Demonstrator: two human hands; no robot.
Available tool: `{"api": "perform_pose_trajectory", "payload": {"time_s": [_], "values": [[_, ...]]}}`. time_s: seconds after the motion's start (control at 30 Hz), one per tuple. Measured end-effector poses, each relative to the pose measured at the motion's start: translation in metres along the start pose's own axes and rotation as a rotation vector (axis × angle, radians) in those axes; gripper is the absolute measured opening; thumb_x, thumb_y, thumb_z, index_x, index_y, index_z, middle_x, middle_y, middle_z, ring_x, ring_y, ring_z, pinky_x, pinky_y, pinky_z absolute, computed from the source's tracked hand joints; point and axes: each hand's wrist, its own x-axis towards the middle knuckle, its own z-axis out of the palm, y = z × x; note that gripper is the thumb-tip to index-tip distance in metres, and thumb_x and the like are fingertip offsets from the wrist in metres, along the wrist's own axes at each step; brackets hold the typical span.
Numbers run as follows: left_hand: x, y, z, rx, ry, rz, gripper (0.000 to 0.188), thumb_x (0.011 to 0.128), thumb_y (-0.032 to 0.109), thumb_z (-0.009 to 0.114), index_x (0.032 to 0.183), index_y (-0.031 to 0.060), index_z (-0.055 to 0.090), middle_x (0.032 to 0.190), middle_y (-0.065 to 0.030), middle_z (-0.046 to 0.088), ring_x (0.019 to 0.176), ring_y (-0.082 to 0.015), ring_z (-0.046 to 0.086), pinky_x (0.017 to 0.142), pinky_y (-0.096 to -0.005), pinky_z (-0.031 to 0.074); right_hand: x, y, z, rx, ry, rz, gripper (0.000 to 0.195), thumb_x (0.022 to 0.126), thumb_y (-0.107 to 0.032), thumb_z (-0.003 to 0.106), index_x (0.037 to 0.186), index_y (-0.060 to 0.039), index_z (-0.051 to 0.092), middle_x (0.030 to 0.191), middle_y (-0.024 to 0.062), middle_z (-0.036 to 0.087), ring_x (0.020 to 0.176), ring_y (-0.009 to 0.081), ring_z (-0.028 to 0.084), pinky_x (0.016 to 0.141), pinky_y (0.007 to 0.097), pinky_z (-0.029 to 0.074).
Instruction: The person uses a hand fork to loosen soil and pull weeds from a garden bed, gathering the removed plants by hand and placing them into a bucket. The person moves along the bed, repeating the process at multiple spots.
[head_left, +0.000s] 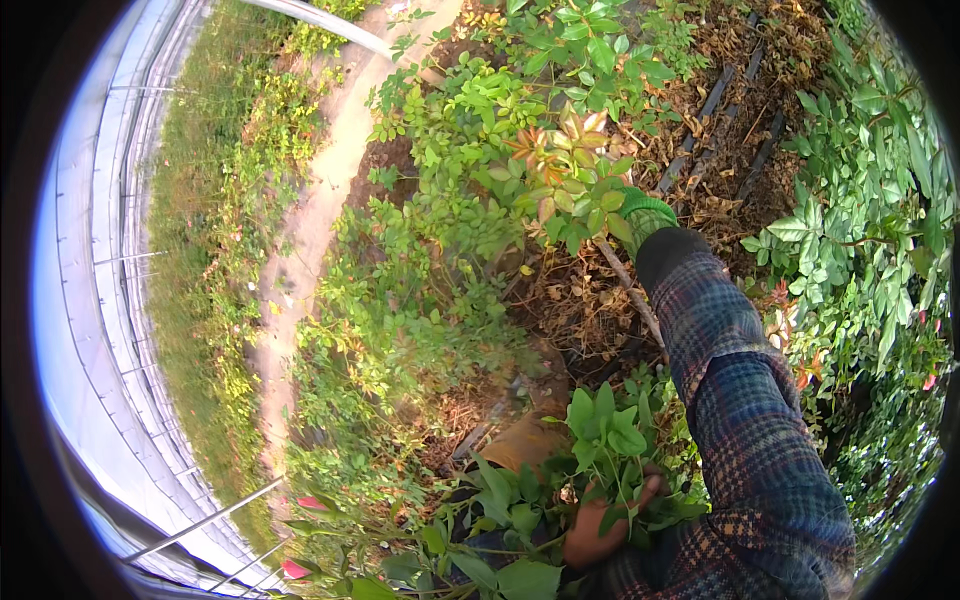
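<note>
My left hand (596, 525), bare, is at the bottom centre with its fingers curled around leafy green rose stems (619, 469). More cut stems lie toward the lower left, with pink rosebuds (296, 570) at their ends. My right arm, in a plaid sleeve (757, 405) with a dark cuff, reaches up across the view. On my right hand (646, 214) is a green knitted glove. Leaves of a rose bush (577, 161), some reddish, cover its fingers, so what they touch is hidden. A bare woody cane (626, 281) runs just below the glove.
Dry brown leaves (577, 300) cover the ground, and black irrigation tubes (701, 112) lie among them. Dense rose foliage (862, 195) stands at the right. A dirt path (315, 202) runs along the left, beyond it another planted row. Metal poles (206, 517) cross the lower left.
</note>
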Motion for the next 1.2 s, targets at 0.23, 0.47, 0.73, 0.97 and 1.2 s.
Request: {"api": "perform_pose_trajectory", "payload": {"time_s": [0.23,0.47,0.73,0.97,1.2], "values": [[0.002,0.016,-0.002,-0.225,-0.036,-0.077,0.049,0.091,0.011,0.037,0.140,0.0174,0.042,0.116,-0.0140,0.059,0.106,-0.0313,0.055,0.096,-0.0402,0.038,0.001,0.000,-0.010,0.012,-0.014,0.013,0.023,0.087,-0.022,0.056,0.100,-0.0046,0.064,0.096,0.0109,0.064,0.088,0.0282,0.059,0.076,0.0369,0.048],[0.011,0.012,-0.032,-0.105,0.020,-0.056,0.043,0.091,0.015,0.040,0.132,0.0170,0.052,0.113,-0.0136,0.061,0.105,-0.0310,0.056,0.093,-0.0408,0.040,0.013,0.012,0.006,-0.030,-0.005,0.006,0.022,0.087,-0.021,0.057,0.101,-0.0049,0.064,0.095,0.0094,0.064,0.087,0.0262,0.059,0.075,0.0356,0.048],[0.044,0.039,-0.031,-0.684,0.237,-0.418,0.014,0.093,0.010,0.052,0.102,0.0024,0.059,0.094,-0.0084,0.062,0.089,-0.0196,0.059,0.080,-0.0339,0.046,-0.039,-0.014,-0.057,0.208,0.138,-0.171,0.021,0.087,-0.020,0.057,0.101,-0.0053,0.064,0.094,0.0076,0.064,0.086,0.0240,0.060,0.075,0.0341,0.049],[0.058,0.061,-0.029,-0.796,0.476,-0.336,0.018,0.095,0.010,0.050,0.108,-0.0017,0.057,0.103,-0.0107,0.062,0.098,-0.0186,0.057,0.087,-0.0339,0.044,-0.270,-0.064,-0.155,0.991,0.241,-0.082,0.014,0.085,-0.008,0.061,0.096,-0.0019,0.064,0.079,0.0018,0.063,0.053,0.0033,0.054,0.044,0.0165,0.043],[0.058,0.076,-0.005,-0.496,0.685,-0.188,0.034,0.095,0.020,0.052,0.122,0.0007,0.052,0.131,-0.0130,0.051,0.115,-0.0226,0.050,0.099,-0.0352,0.038,-0.394,-0.104,-0.195,0.361,-0.257,-0.479,0.009,0.078,-0.011,0.070,0.084,-0.0057,0.067,0.081,0.0058,0.066,0.073,0.0178,0.063,0.067,0.0289,0.051]]}}
